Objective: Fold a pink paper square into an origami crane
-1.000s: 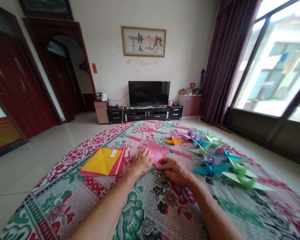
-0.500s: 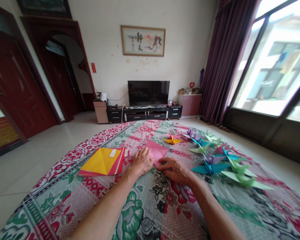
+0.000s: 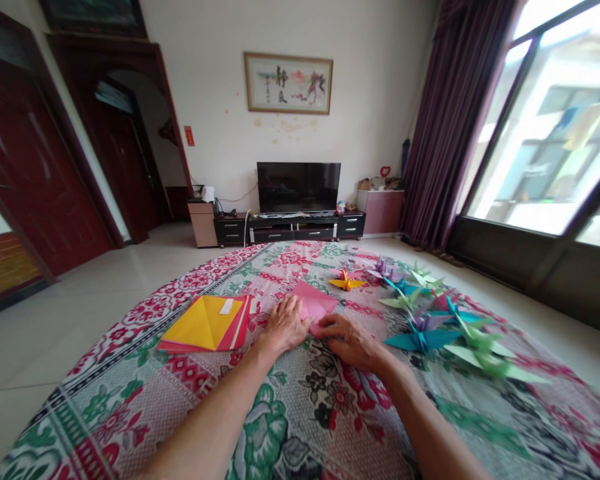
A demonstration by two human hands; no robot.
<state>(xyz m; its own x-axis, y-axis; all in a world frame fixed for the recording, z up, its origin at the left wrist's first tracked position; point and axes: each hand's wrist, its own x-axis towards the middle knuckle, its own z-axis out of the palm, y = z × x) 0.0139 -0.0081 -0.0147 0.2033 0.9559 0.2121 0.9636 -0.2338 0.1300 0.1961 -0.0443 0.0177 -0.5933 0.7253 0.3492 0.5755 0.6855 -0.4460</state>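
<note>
A square of pink origami paper point(image 3: 316, 301) lies on the flowered tablecloth in front of me, partly folded, with one corner pointing away. My left hand point(image 3: 286, 321) presses on its left side, fingers bent over the sheet and thumb at the near edge. From the right, my right hand point(image 3: 344, 337) pinches the near corner with curled fingers, close to my left thumb. That corner is mostly hidden by the fingers. Off to the left rests a stack of red sheets point(image 3: 240, 333) with a creased yellow sheet point(image 3: 205, 323) on top.
Several folded paper cranes stand at the right, among them a blue crane point(image 3: 421, 340), a green crane point(image 3: 485, 347) and a purple crane point(image 3: 384, 268). An orange crane point(image 3: 347, 283) sits beyond the pink paper. A television point(image 3: 299, 189) stands by the far wall.
My right hand has shifted slightly left, its fingers closing in on the paper's near corner beside my left thumb. My left hand stays almost in place.
</note>
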